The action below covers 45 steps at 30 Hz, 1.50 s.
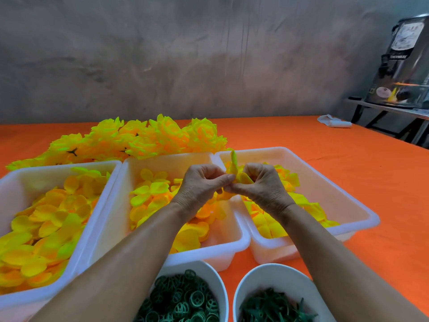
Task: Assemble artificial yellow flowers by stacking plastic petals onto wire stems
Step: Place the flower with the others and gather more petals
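Note:
Both hands meet above the gap between the middle and right trays. My left hand [202, 184] and my right hand [260, 184] pinch a small yellow petal cluster [236, 170] between their fingertips, one petal sticking straight up. Any stem under the petals is hidden by the fingers. Loose yellow petals fill the left tray [111, 168], the middle tray [232, 247] and the right tray [362, 212]. A heap of finished yellow flowers [139, 140] lies behind the trays.
Two white bowls sit at the near edge: one with green rings [209, 270], one with green stem-like pieces [278, 273]. An orange cloth [348, 159] covers the table. A white rag [334, 123] lies far right, and a metal urn [404, 66] stands on a side table.

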Each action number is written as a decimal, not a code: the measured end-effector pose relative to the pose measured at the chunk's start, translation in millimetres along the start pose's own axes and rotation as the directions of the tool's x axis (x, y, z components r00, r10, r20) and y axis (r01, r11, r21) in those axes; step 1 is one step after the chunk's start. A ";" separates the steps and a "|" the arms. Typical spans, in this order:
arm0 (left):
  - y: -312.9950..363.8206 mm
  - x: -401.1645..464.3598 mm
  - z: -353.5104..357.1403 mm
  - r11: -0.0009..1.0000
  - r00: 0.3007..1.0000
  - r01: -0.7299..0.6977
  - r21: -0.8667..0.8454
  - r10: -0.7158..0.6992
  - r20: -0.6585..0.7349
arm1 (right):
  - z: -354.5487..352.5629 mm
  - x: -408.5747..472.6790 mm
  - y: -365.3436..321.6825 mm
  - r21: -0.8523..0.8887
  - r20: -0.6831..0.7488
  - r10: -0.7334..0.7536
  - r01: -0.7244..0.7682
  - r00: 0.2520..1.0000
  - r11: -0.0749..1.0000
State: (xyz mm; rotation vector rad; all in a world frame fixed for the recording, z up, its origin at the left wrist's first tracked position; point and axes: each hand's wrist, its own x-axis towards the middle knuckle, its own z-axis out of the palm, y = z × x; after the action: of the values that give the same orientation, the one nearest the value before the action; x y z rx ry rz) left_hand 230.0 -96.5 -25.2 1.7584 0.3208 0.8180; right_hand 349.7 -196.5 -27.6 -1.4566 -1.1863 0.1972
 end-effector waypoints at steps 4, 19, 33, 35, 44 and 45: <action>1.5 0.4 -3.7 0.997 0.999 0.011 -0.073 -0.014 -0.034 | -2.5 -1.3 -3.8 0.147 0.043 0.037 -0.043 0.998 0.988; 7.5 -1.7 0.6 0.987 0.994 0.106 -0.120 -0.102 0.039 | -5.3 -1.0 -12.1 0.310 0.123 0.206 -0.235 0.971 0.921; 6.2 0.0 1.3 0.998 0.998 0.048 -0.045 -0.050 -0.035 | -5.9 0.7 -10.9 0.346 0.064 0.277 -0.282 0.959 0.895; 5.8 0.7 1.1 0.996 0.997 0.048 -0.077 -0.052 -0.053 | -6.4 1.3 -10.0 0.345 0.049 0.288 -0.287 0.956 0.894; 3.6 1.8 -1.5 0.988 0.994 0.066 -0.142 -0.076 -0.073 | -7.9 3.6 -8.7 0.377 -0.059 0.354 -0.307 0.934 0.874; 3.1 1.8 -2.1 0.987 0.995 0.064 -0.145 -0.075 -0.070 | -8.1 3.7 -8.8 0.378 -0.059 0.356 -0.309 0.933 0.873</action>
State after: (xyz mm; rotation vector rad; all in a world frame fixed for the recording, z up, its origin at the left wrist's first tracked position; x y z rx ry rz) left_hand 229.3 -95.0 -21.4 1.5774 0.3625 0.8377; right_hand 352.3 -200.9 -16.2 -1.3100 -0.7373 0.5273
